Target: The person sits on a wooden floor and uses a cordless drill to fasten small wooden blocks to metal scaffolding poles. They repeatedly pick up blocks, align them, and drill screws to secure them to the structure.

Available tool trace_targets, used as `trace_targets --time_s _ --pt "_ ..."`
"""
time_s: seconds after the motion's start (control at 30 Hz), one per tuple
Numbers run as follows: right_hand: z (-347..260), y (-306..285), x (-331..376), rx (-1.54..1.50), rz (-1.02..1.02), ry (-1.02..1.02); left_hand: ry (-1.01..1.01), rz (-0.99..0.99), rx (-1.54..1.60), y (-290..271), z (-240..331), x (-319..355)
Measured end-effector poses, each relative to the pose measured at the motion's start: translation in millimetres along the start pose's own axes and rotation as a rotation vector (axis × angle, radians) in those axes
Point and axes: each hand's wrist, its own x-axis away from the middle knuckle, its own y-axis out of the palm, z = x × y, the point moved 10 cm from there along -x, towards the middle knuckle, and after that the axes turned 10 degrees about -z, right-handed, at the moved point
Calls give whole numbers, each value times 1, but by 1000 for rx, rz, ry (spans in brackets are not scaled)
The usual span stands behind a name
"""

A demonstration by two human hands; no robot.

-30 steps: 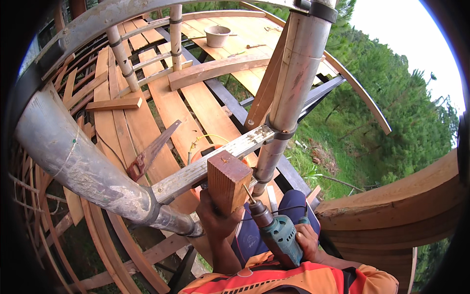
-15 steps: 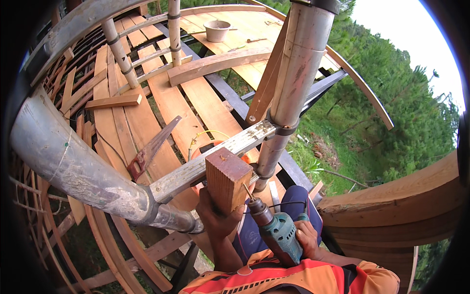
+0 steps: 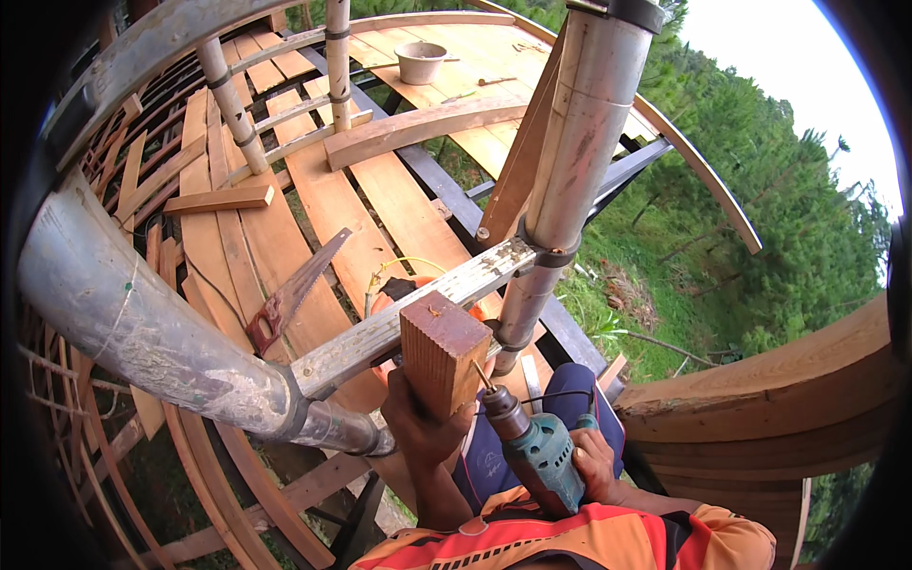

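My left hand (image 3: pixel 423 427) is closed around the lower part of a squared wooden block (image 3: pixel 440 356), which stands on end with its reddish, rough-edged top facing up. A teal power drill (image 3: pixel 543 454) is gripped in my right hand (image 3: pixel 597 463), its body tilted up toward the block. From the drill's chuck, a thin drill bit (image 3: pixel 484 374) meets the block's right face; how deep it sits is hard to see. Both hands are close to my lap, over my dark blue trousers (image 3: pixel 489 465).
A pale metal crossbar (image 3: pixel 418 306) runs just beyond the block to a thick upright pole (image 3: pixel 579 142). A handsaw (image 3: pixel 294 290) lies on planks (image 3: pixel 313 204) with gaps between them. Farther off stand a grey bucket (image 3: pixel 420 65) and a curved beam (image 3: pixel 427 128). Curved timber (image 3: pixel 760 366) is at right.
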Motion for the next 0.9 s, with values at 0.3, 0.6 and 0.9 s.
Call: trace_targets --time_s 0.3,0.6,0.9 --pt "0 0 -5 -16 -2 3 -48 -17 0 0 -2 1" --pt "4 2 -7 24 -36 20 -46 -11 58 0 2 -2" --pt "4 0 -3 22 -76 45 -30 -16 1 -1 1 0"
